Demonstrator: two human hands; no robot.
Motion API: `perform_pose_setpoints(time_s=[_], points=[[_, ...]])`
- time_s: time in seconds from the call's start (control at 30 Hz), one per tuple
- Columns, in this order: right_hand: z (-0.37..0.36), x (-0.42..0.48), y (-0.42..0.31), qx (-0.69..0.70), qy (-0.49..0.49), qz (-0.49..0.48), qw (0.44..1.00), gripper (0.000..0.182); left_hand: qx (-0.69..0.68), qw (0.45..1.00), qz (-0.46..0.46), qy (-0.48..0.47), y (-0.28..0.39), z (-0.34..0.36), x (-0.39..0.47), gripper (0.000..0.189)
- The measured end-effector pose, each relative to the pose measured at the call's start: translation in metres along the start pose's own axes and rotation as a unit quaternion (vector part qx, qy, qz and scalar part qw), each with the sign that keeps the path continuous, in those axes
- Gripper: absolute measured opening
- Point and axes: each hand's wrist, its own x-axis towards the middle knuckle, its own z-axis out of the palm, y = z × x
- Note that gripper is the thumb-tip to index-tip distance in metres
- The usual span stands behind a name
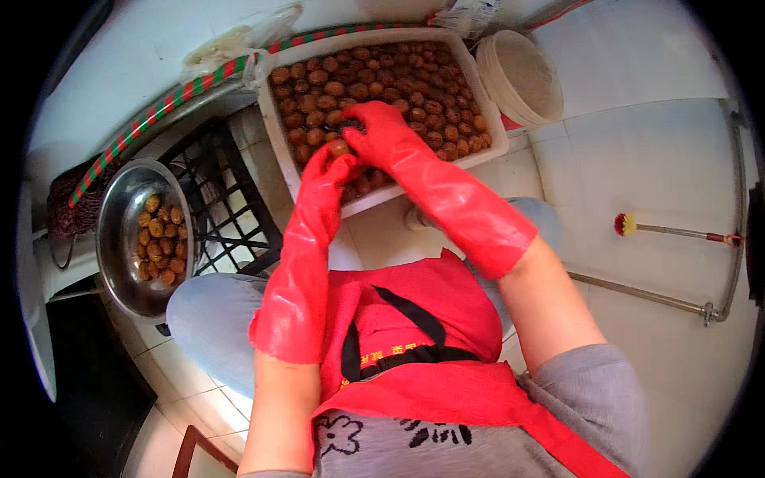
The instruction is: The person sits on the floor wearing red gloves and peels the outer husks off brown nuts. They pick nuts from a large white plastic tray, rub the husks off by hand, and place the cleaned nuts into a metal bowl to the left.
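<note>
A white plastic tub (pixel 502 128) full of wet brown walnuts (pixel 358 91) stands before me, and the nuts appear to sit in dark water. Both my hands wear long red rubber gloves. My left hand (pixel 326 170) is over the tub's near left part, its thumb and fingers around one walnut (pixel 339 148). Close beside it, my right hand (pixel 379 128) reaches down among the nuts with bent fingers. Its fingertips are partly hidden, so I cannot tell whether it holds anything. Left of the tub, a metal basin (pixel 122 239) contains several lighter walnuts (pixel 158 239).
A black plastic crate (pixel 230 209) lies between basin and tub. An off-white bucket (pixel 520 77) leans at the tub's right. A red-and-green striped hose (pixel 179 95) runs behind. Metal pipe (pixel 639 293) with a valve follows the right wall. My knees flank the red apron (pixel 418 287).
</note>
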Motion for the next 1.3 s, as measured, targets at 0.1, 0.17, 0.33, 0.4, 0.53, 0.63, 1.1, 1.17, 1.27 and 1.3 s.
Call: perform_pose_setpoints(time_s=[0.1, 0.17, 0.33, 0.4, 0.53, 0.63, 1.1, 1.17, 1.27, 1.3], points=[[0.011, -0.008, 0.0, -0.002, 0.048, 0.006, 0.999, 0.033, -0.029, 0.999, 0.014, 0.022, -0.012, -0.001, 0.011, 0.052], [0.016, -0.009, -0.008, -0.011, 0.042, 0.03, 0.999, 0.033, -0.019, 0.999, 0.018, 0.023, -0.017, -0.008, 0.009, 0.052], [0.02, -0.009, -0.008, 0.004, 0.03, 0.007, 1.0, 0.032, 0.043, 0.998, 0.019, 0.043, -0.016, -0.003, 0.01, 0.044], [0.016, -0.006, -0.004, -0.049, 0.027, 0.003, 0.998, 0.031, 0.06, 0.997, 0.007, 0.051, -0.017, -0.007, 0.013, 0.044], [-0.001, 0.001, 0.031, -0.167, -0.017, 0.111, 0.98, 0.038, 0.03, 0.999, 0.019, 0.04, -0.014, 0.005, 0.012, 0.05], [0.0, 0.003, 0.038, -0.166, -0.091, 0.169, 0.967, 0.039, 0.044, 0.997, 0.019, 0.068, -0.008, 0.007, 0.011, 0.053], [0.001, 0.014, -0.024, 0.072, 0.141, -0.037, 0.987, 0.033, 0.036, 0.997, 0.063, -0.002, -0.01, 0.003, 0.008, 0.05], [-0.005, 0.014, -0.011, 0.107, 0.21, -0.036, 0.971, 0.034, 0.021, 0.997, 0.064, -0.039, 0.0, 0.005, 0.006, 0.05], [-0.007, -0.009, 0.009, 0.103, 0.229, -0.057, 0.966, 0.034, 0.025, 0.994, 0.048, -0.093, 0.022, 0.01, 0.003, 0.052], [-0.004, -0.018, 0.016, 0.107, 0.231, -0.06, 0.965, 0.034, 0.006, 0.994, 0.049, -0.1, 0.022, 0.011, 0.004, 0.052]])
